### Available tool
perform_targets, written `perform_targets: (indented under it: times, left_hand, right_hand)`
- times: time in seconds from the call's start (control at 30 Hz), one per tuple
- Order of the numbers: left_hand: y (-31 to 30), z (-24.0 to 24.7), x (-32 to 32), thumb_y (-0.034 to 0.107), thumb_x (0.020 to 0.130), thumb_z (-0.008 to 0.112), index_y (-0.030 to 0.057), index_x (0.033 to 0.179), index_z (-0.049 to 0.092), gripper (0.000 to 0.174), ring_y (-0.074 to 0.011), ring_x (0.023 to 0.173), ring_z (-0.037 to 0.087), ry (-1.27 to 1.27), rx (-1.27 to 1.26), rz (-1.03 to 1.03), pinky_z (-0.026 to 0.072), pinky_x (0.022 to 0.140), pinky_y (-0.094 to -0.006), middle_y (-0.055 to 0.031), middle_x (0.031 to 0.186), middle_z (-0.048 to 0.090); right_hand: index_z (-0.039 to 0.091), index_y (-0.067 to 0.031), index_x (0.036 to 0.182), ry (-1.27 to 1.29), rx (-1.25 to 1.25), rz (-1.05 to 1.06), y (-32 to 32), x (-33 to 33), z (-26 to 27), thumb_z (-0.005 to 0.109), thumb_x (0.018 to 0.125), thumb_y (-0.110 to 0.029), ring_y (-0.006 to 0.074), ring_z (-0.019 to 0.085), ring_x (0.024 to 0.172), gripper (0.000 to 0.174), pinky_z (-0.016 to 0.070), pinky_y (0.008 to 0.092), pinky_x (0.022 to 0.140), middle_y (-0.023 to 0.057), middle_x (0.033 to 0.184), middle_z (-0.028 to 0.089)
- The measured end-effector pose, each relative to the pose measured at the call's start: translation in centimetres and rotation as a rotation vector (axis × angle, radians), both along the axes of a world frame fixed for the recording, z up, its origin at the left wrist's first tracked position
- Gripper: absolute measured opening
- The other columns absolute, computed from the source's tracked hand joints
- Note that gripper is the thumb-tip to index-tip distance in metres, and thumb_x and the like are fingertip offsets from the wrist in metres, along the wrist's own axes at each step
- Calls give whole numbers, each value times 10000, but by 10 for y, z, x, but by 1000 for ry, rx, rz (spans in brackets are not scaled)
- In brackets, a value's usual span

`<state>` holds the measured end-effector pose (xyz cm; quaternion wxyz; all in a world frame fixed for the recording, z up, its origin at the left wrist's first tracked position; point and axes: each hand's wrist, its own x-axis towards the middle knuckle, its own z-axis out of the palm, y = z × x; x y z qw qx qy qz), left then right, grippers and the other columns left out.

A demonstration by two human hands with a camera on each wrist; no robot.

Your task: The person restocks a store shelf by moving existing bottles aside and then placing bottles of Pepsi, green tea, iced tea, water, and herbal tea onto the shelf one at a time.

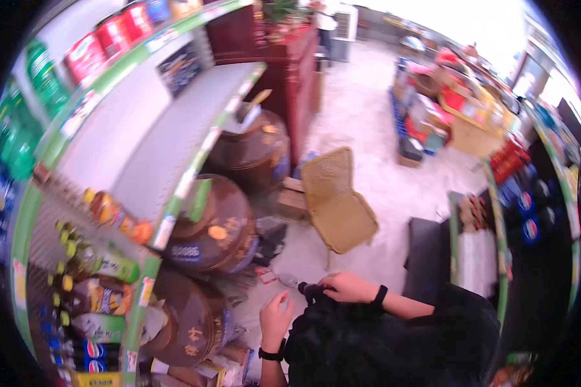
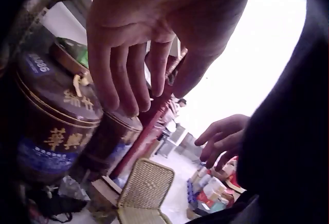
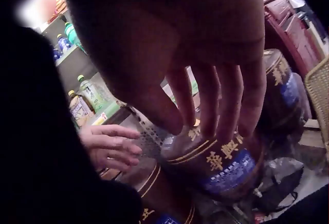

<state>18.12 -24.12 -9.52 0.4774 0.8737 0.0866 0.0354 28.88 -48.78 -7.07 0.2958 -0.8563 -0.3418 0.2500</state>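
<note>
My left hand (image 1: 276, 318) hangs in the air in front of my body, fingers loosely bent and nothing held. In the left wrist view its fingers (image 2: 123, 75) droop downward with the thumb apart. My right hand (image 1: 347, 286) is level with my lap, over dark clothing, its fingers relaxed. The right wrist view shows those fingers (image 3: 205, 95) spread a little, holding nothing. Nearest to the left hand is a big brown jar (image 1: 186, 322) with gold lettering. A second brown jar (image 1: 229, 213) stands behind it, and a third jar (image 1: 265, 145) farther back.
A wicker chair (image 1: 342, 206) stands ahead on the pale floor. Drink bottles and cans fill a green-edged shelf (image 1: 155, 264) on the left. Pepsi bottles (image 1: 529, 216) sit on the right-hand shelves. Piled goods (image 1: 458, 97) and a person (image 1: 326, 26) are farther back.
</note>
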Motion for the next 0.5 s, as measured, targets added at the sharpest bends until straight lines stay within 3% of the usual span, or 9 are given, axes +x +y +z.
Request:
perform_targets:
  times: [0.07, 0.2, 0.27, 0.43, 0.5]
  left_hand:
    - [-27, 11, 4, 183, 891, 735, 49, 1167, 730, 307, -333, 975, 709, -24, 85, -116, 555, 858, -417, -163, 1020, 733]
    - [-70, 30, 5, 149, 883, 764, 20, 1173, 728, 319, -271, 966, 728, -97, 16, -301, 561, 871, -361, -164, 1053, 744]
    - [-89, 22, 3, 146, 879, 753, 36, 1177, 728, 319, -297, 966, 722, -71, -7, -357, 559, 872, -386, -158, 1043, 742]
    - [-169, 18, 7, 153, 913, 752, 25, 1209, 725, 324, -258, 997, 737, 164, -153, -577, 568, 881, -376, -165, 1082, 761]
    - [-221, 28, 11, 156, 930, 747, 17, 1217, 726, 320, -246, 997, 740, 139, -166, -757, 571, 884, -373, -168, 1073, 765]
  right_hand:
    - [676, -53, 1215, -25, -45, -23, -32, -23, 1, 627, 942, -220, 403, 683, 982, 324, 540, 495, 885, 201, 1063, 715]
    - [659, -58, 1244, -13, -63, -115, -70, -60, 18, 627, 961, -237, 399, 680, 996, 337, 534, 496, 900, 200, 1075, 710]
    - [662, -58, 1238, -46, -17, -205, -92, -75, 21, 628, 950, -232, 401, 681, 1009, 338, 534, 503, 904, 202, 1076, 714]
    - [664, -63, 1224, -179, 122, -552, -160, -123, 14, 627, 930, -216, 406, 681, 1021, 334, 535, 515, 894, 199, 1074, 723]
    - [663, -67, 1215, -209, 150, -717, -201, -155, 28, 625, 928, -212, 402, 679, 1021, 323, 534, 518, 887, 190, 1073, 723]
